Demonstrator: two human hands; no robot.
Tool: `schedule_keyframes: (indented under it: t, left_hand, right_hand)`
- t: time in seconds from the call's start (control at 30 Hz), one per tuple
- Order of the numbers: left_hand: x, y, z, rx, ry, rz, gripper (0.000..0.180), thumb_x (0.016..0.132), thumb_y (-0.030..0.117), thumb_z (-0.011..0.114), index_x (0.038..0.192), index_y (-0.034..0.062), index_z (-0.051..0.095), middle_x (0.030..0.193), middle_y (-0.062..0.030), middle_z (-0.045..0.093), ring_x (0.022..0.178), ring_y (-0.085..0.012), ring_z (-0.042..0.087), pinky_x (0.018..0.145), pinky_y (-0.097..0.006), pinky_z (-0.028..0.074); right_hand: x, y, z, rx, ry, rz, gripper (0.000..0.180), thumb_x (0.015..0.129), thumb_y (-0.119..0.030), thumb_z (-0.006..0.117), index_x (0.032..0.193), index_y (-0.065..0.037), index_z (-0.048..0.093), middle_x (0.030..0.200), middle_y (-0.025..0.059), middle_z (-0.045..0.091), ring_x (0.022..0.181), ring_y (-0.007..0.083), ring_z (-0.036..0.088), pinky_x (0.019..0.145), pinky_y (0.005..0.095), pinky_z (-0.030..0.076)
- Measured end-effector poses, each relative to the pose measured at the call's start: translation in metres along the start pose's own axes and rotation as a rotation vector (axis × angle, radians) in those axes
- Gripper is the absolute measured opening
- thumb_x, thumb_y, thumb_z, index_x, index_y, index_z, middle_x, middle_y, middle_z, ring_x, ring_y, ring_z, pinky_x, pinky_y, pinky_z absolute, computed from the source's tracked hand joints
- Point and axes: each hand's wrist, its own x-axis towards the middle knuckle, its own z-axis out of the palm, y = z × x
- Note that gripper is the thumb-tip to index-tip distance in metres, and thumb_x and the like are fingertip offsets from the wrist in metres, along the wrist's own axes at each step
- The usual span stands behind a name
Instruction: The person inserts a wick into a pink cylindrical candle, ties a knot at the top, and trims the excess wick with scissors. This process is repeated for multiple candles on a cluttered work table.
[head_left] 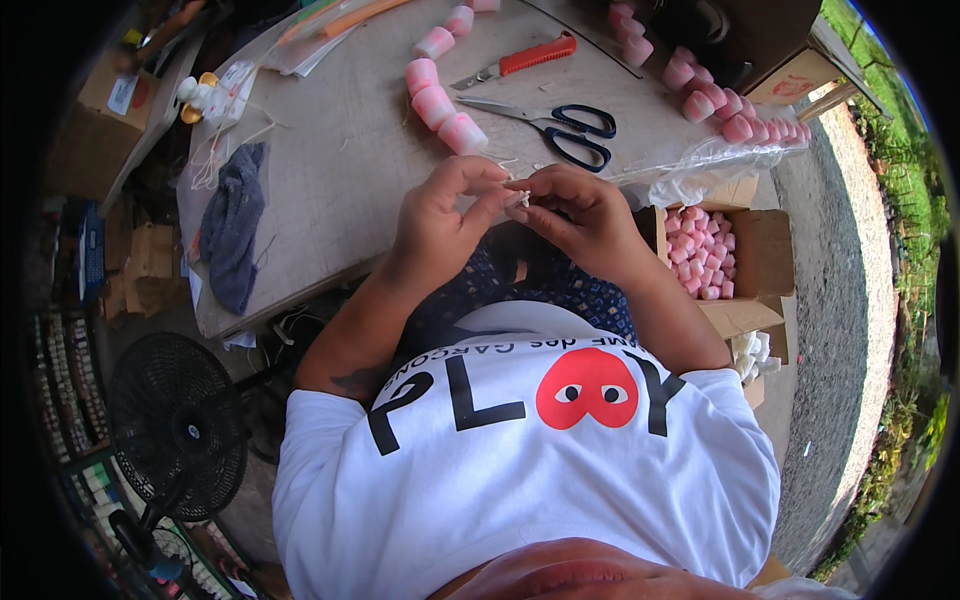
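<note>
Just past the table's near edge, my left hand (447,213) and my right hand (583,214) meet in front of my body. Both are closed in a pinch on a small bunched piece of white string (522,199); its exact form is partly hidden by the fingers. Beyond them on the table (340,160) a curving row of short pink-and-white cylinders, like small candles (433,106), leads away. To their right lie scissors (560,130) with dark handles, partly spread. Past these rests a red-handled utility knife (530,57) with its blade out.
More pink cylinders (735,112) stand along the right side. An open cardboard box (768,250) of them sits at the right below the table. A grey cloth (232,228) drapes over the left edge. A black fan (180,427) stands at lower left.
</note>
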Motion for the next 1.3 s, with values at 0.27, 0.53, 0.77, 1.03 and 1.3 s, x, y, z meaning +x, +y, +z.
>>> schedule_keyframes:
  t: [0.27, 0.53, 0.77, 1.03, 1.3]
  left_hand:
    - [0.008, 0.017, -0.012, 0.265, -0.118, 0.289, 0.021, 0.079, -0.003, 0.068, 0.096, 0.0020, 0.056, 0.089, -0.0095, 0.063, 0.084, -0.0209, 0.063, 0.075, -0.031, 0.050]
    - [0.009, 0.019, -0.014, 0.457, -0.178, 0.366, 0.024, 0.076, -0.003, 0.070, 0.096, 0.0028, 0.058, 0.089, -0.0110, 0.062, 0.085, -0.0279, 0.061, 0.072, -0.036, 0.050]
    - [0.016, 0.018, -0.022, 0.601, -0.298, 0.471, 0.024, 0.070, -0.006, 0.067, 0.093, 0.0019, 0.065, 0.085, -0.0087, 0.060, 0.086, -0.0277, 0.057, 0.077, -0.036, 0.048]
    - [0.008, 0.001, -0.025, 0.455, -0.318, 0.402, 0.027, 0.068, -0.006, 0.068, 0.093, 0.0019, 0.065, 0.092, -0.0095, 0.060, 0.090, -0.0289, 0.057, 0.079, -0.036, 0.047]
    - [0.045, 0.000, -0.053, 0.952, -0.291, 0.182, 0.068, 0.074, 0.002, 0.069, 0.135, 0.0162, 0.042, 0.138, -0.0077, 0.044, 0.129, -0.0293, 0.037, 0.109, -0.045, 0.030]
  right_hand:
    - [-0.004, 0.002, -0.004, 0.272, -0.020, 0.235, 0.017, 0.088, -0.005, 0.062, 0.104, 0.003, 0.061, 0.089, 0.0038, 0.064, 0.077, 0.0091, 0.061, 0.071, 0.0226, 0.050]
    - [-0.003, 0.005, -0.003, 0.410, -0.064, 0.310, 0.016, 0.089, -0.008, 0.063, 0.101, 0.003, 0.060, 0.084, 0.0037, 0.064, 0.072, 0.0087, 0.060, 0.068, 0.0227, 0.050]
    - [-0.002, 0.004, -0.003, 0.172, -0.034, 0.292, 0.013, 0.088, -0.009, 0.064, 0.094, 0.002, 0.061, 0.079, 0.0024, 0.064, 0.069, 0.0065, 0.059, 0.064, 0.0207, 0.049]
    - [-0.010, 0.005, -0.007, 0.112, 0.012, 0.186, 0.010, 0.085, -0.006, 0.068, 0.089, 0.000, 0.063, 0.079, 0.0011, 0.065, 0.071, 0.0058, 0.060, 0.064, 0.0208, 0.049]
    - [-0.012, -0.023, -0.016, -0.121, 0.055, 0.073, 0.010, 0.084, -0.007, 0.069, 0.088, -0.002, 0.062, 0.076, -0.0002, 0.064, 0.072, 0.0042, 0.059, 0.065, 0.0207, 0.048]
